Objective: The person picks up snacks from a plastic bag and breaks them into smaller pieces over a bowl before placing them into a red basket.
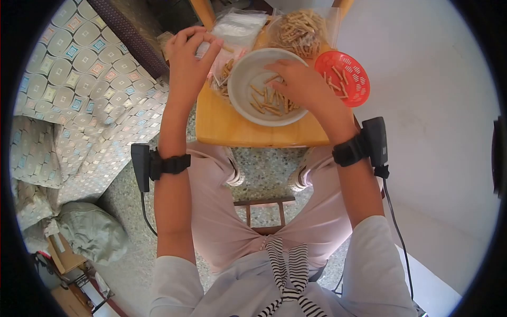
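A white bowl (236,100) with several short tan sticks (270,100) on its bottom stands on a wooden chair seat (264,136). My right hand (296,79) reaches over its right rim, fingers curled inside the bowl around a tan stick. Left of the bowl and raised, my left hand (191,53) is closed, with the end of a tan stick (228,48) showing at its fingertips. Below this hand, a clear bag (223,74) holds more sticks, partly hidden by the bowl. A red slotted basket (360,84) with a few sticks sits at the bowl's right.
Behind the bowl lie an open clear bag full of sticks (302,31) and a stack of clear plastic bags (240,26). A white wall (422,105) rises on the right. Patterned cloth (100,90) hangs at the left. Cables run from both wrist devices (140,166).
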`<action>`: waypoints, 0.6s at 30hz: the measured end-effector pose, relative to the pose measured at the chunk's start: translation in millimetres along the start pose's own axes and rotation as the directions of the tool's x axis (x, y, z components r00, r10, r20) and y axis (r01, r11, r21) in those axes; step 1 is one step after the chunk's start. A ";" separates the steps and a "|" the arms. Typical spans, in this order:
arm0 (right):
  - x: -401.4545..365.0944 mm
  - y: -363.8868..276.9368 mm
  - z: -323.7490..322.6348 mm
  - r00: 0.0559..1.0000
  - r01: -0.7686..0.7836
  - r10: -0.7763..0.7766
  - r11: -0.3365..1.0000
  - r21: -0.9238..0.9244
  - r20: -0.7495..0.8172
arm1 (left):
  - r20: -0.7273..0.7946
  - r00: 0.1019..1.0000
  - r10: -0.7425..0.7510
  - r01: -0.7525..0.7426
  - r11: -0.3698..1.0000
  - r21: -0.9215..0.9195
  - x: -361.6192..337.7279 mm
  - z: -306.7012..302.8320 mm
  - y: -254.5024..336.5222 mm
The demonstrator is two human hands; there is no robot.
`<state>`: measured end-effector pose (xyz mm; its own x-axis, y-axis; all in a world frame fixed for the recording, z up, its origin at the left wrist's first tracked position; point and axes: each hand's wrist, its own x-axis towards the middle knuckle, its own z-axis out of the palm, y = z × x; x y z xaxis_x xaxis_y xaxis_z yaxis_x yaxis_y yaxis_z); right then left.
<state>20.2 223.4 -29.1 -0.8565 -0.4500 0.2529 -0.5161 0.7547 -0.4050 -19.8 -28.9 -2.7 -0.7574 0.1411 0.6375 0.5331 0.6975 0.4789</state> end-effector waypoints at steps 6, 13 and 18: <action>4.8 -13.6 -4.5 0.830 -0.520 0.532 0.847 -0.114 0.167 | 0.144 0.989 -0.043 0.001 0.962 0.274 -12.0 5.0 -22.8; 1.5 17.3 27.4 0.877 -0.466 0.465 0.884 -0.025 0.122 | 0.197 0.980 0.003 -0.050 0.971 0.233 -13.1 12.8 -21.7; 8.8 -3.9 37.7 0.846 -0.423 0.500 0.841 -0.338 0.185 | 0.232 0.972 -0.021 -0.026 0.980 0.198 -11.8 13.5 -11.8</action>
<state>14.3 198.5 -58.4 -0.9843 -0.0914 -0.1511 -0.0685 0.9863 -0.1503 -22.2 -29.3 -24.0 -0.8353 0.2857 0.4698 0.4675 0.8187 0.3333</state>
